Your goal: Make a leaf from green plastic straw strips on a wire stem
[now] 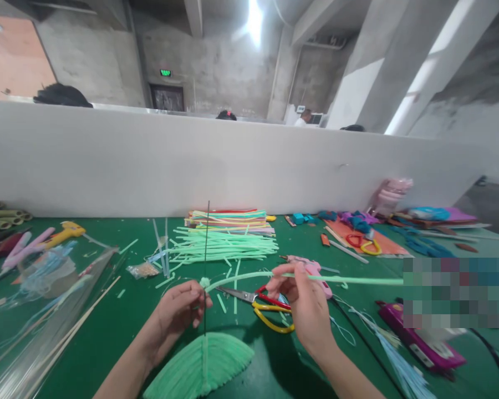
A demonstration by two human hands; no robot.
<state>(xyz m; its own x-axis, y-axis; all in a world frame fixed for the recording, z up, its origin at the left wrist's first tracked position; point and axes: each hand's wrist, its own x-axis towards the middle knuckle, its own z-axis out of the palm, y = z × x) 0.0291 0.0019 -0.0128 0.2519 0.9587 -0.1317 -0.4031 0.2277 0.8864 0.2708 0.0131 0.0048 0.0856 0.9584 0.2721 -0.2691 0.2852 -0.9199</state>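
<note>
Between the thumb and fingers of my left hand (182,307) is a thin dark rod (207,238), held upright. A small light-green knot of pipe cleaner sits on the rod at those fingertips. From there a long light-green pipe cleaner (357,281) runs to the right, pinched in the closed fingers of my right hand (303,305). Below, at the rod's lower end, is a fan-shaped green fuzzy piece (203,363) made of many pipe cleaners. Scissors (270,307) with red and yellow handles lie on the table, partly behind my right hand.
A pile of green pipe cleaners (224,245) lies ahead, with multicoloured ones (233,220) behind. A pink glue gun (311,269) is beyond my right hand, a yellow glue gun (69,233) at left. A white partition (233,166) edges the green table. A purple pouch (419,338) lies right.
</note>
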